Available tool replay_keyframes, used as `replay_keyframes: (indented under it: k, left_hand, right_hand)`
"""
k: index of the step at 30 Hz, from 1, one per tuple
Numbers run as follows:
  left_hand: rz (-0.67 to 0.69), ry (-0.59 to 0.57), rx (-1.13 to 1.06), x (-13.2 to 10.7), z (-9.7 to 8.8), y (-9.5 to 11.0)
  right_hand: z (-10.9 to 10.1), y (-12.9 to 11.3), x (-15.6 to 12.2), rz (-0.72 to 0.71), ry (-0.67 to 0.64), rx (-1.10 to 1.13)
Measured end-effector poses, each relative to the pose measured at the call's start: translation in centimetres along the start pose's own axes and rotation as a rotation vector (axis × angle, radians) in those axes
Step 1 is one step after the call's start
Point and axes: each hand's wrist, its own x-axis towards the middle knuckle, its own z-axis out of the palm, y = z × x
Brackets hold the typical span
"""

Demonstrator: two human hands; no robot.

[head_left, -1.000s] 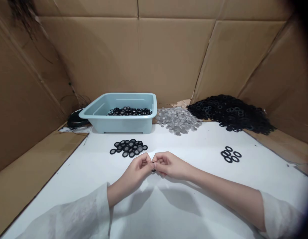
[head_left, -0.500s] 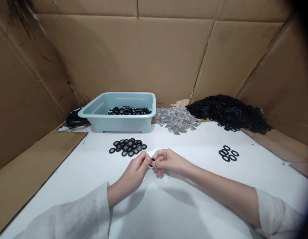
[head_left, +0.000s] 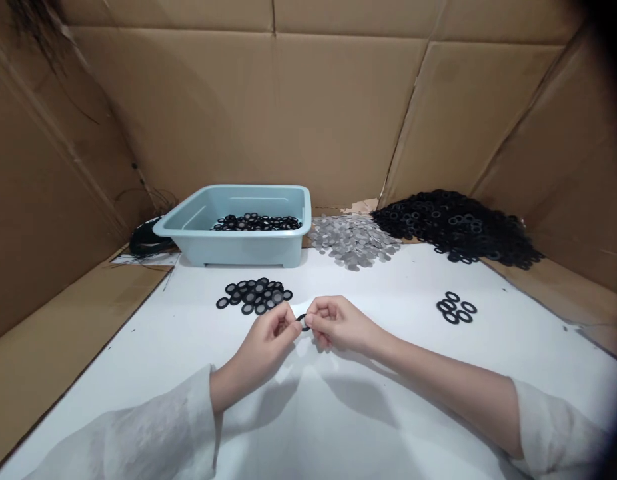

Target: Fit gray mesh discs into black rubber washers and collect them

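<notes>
My left hand (head_left: 269, 335) and my right hand (head_left: 333, 323) meet over the middle of the white tabletop (head_left: 378, 407), both pinched on one small black ring (head_left: 303, 322) held between their fingertips. Just beyond the left hand lies a small cluster of black rings with mesh centres (head_left: 254, 295). To the right, apart from my hands, sit several loose black rings (head_left: 456, 307).
A light blue tub (head_left: 213, 247) at the back left holds more black rings. Beside it lie a pile of grey mesh discs (head_left: 352, 239) and a large heap of black rings (head_left: 456, 227). Cardboard walls (head_left: 308, 113) enclose the table on three sides.
The black ring between my fingertips has come more into view as the hands shifted slightly; both hands stay pinched together at the table's middle.
</notes>
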Motion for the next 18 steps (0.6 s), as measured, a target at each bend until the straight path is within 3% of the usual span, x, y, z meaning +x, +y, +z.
replay_keyframes:
  k: [6, 18]
  left_hand:
    - [-0.003, 0.005, 0.095, -0.06, 0.24, -0.17]
    - [-0.004, 0.058, 0.021, -0.37, 0.5, 0.08]
  right_hand:
    - [-0.32, -0.25, 0.0, 0.043, -0.087, 0.065]
    - [0.13, -0.32, 0.02, 0.013, -0.019, 0.077]
